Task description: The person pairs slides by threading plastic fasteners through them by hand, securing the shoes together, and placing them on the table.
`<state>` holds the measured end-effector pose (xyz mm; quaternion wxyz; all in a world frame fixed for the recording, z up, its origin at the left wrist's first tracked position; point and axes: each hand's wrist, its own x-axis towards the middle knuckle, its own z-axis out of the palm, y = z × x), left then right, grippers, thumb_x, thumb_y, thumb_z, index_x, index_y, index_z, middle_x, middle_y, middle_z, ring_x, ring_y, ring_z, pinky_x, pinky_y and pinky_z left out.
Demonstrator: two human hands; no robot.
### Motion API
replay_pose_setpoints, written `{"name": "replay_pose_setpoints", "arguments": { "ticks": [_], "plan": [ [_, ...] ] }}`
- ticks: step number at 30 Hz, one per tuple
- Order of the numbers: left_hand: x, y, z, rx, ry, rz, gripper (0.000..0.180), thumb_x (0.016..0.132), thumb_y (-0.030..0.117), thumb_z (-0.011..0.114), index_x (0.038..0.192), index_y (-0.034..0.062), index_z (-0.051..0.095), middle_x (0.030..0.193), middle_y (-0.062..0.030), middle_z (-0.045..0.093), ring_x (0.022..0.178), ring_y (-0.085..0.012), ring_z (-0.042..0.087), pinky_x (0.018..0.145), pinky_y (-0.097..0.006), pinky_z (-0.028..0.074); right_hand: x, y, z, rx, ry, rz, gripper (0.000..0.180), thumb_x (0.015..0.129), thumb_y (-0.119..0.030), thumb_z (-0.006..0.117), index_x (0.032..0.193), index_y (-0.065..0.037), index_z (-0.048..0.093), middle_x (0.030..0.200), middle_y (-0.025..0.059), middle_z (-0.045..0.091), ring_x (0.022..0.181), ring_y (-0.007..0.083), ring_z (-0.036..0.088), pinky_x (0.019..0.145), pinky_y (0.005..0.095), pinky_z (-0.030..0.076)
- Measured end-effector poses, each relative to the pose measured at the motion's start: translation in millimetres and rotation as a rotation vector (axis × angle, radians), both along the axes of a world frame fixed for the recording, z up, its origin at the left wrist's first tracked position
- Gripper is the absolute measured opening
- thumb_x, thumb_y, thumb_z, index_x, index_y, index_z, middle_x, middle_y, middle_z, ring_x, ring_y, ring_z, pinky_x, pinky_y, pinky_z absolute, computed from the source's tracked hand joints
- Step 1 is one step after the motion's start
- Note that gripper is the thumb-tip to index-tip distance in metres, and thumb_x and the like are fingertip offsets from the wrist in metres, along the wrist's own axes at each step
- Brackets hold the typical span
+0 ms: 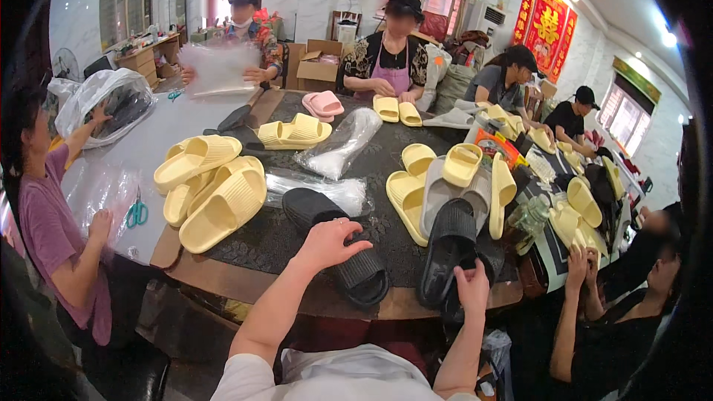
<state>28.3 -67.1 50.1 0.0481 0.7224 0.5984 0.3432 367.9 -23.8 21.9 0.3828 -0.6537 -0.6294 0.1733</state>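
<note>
Two black ribbed slippers lie at the table's near edge in front of me. Over the left black slipper (364, 275) is my left hand (327, 243), its fingers curved and thumb apart, not closed round it. My right hand (472, 287) pinches dark material at the right side of the other black slipper (448, 256); its fingertips are partly hidden. This slipper overlaps a grey slipper (433, 200). Yellow slippers surround it, one (462, 165) resting on top and another (503, 194) standing on its side.
Yellow slippers (223, 204) are piled at left. Clear plastic bags (338, 145) lie mid-table, near pink slippers (324, 105). Teal scissors (137, 212) rest on the left table; a glass jar (526, 221) stands right. Several co-workers sit around, one holding clear sheets (223, 70).
</note>
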Motion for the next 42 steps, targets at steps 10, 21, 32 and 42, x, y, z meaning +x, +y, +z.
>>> {"name": "replay_pose_setpoints", "arguments": {
  "ticks": [10,21,32,42],
  "plan": [
    [56.9,-48.4,-12.7,0.151,0.136,0.017,0.015,0.082,0.022,0.065,0.086,0.0077,0.062,0.08,-0.01,0.062,0.08,-0.0291,0.06,0.071,-0.042,0.048,-89.6,-41.4,40.4,0.206,0.198,0.55,0.041,0.072,-0.019,0.08,0.107,-0.004,0.062,0.08,0.005,0.057,0.071,0.0159,0.055,0.066,0.0289,0.047],
    [36.1,-108.8,6.5,0.13,0.253,-0.354,0.02,0.077,0.012,0.064,0.097,0.0088,0.064,0.085,-0.0039,0.056,0.09,-0.0239,0.053,0.081,-0.038,0.042,-120.5,-45.3,30.7,0.149,-0.105,0.503,0.055,0.069,-0.011,0.069,0.122,-0.017,0.053,0.063,0.0051,0.054,0.063,0.0279,0.06,0.057,0.0421,0.046],
    [52.6,-120.0,12.6,0.168,0.099,-0.502,0.029,0.076,0.036,0.073,0.082,0.011,0.061,0.077,-0.0014,0.056,0.087,-0.0236,0.051,0.09,-0.04,0.04,-125.8,-15.3,36.6,0.436,-0.014,0.173,0.044,0.067,-0.006,0.065,0.11,-0.018,0.063,0.062,0.0079,0.053,0.059,0.0289,0.058,0.057,0.0412,0.045],
    [-30.6,-104.9,32.1,0.066,0.274,-0.315,0.016,0.075,0.027,0.071,0.073,0.0121,0.066,0.085,-0.001,0.056,0.097,-0.027,0.048,0.093,-0.044,0.038,-86.7,-15.3,45.7,0.354,-0.041,0.479,0.046,0.066,0.0,0.064,0.11,-0.015,0.066,0.1,0.0097,0.066,0.09,0.0295,0.063,0.079,0.0389,0.05]
  ]
}}
